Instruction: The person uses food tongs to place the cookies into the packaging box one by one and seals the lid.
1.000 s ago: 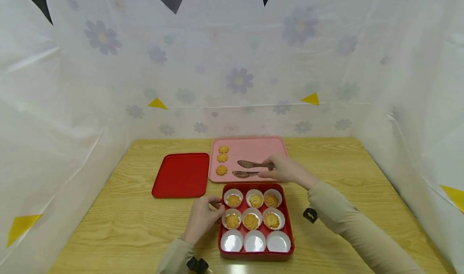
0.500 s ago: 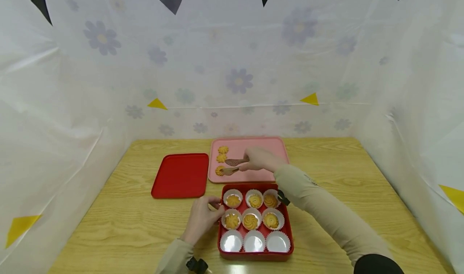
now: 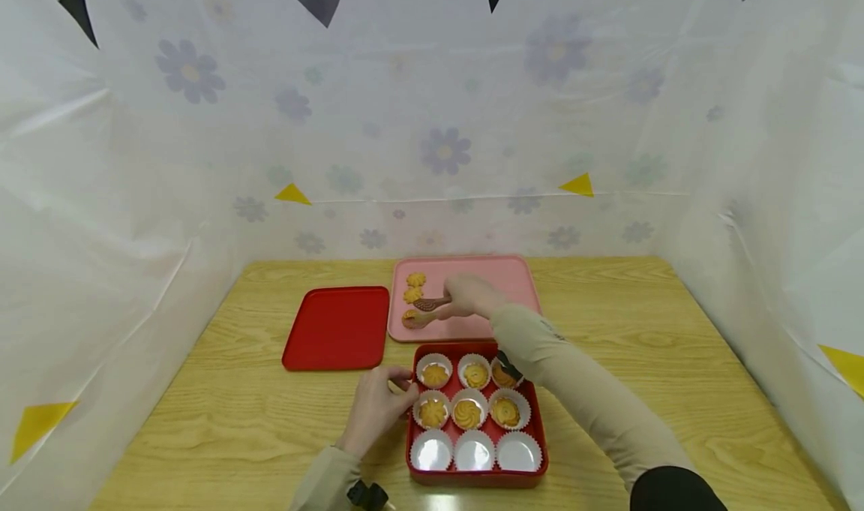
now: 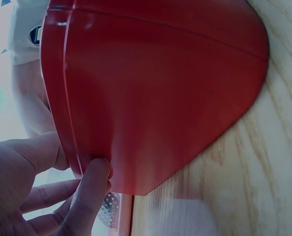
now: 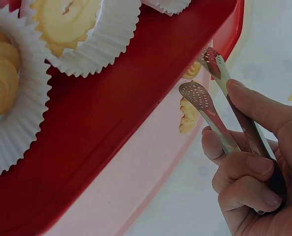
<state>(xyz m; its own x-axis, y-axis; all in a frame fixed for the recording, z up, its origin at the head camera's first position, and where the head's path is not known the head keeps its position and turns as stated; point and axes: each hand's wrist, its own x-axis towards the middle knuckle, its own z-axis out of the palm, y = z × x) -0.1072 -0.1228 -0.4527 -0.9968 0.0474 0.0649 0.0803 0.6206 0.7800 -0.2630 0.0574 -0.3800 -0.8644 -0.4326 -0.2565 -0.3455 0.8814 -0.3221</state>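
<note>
The golden, swirl-ridged round cookie at the near-left end of the pink rectangular tray is kinda half covered by one arm of the slim metal tongs; whether it's actually touched can't be told. The tongs are gripped in the curled fingers of the right hand, their perforated, spoon-shaped tips spread apart. Two more cookies are lined up behind. Closer in, the glossy red square box is pinched at its left wall by the left hand, thumb and fingers clamped on. Nine white fluted paper cups are packed inside, six with cookies, the back-right one partly blocked by a black wrist strap. A flat red square panel is laid on the wood-grain table, left of the tray.
</note>
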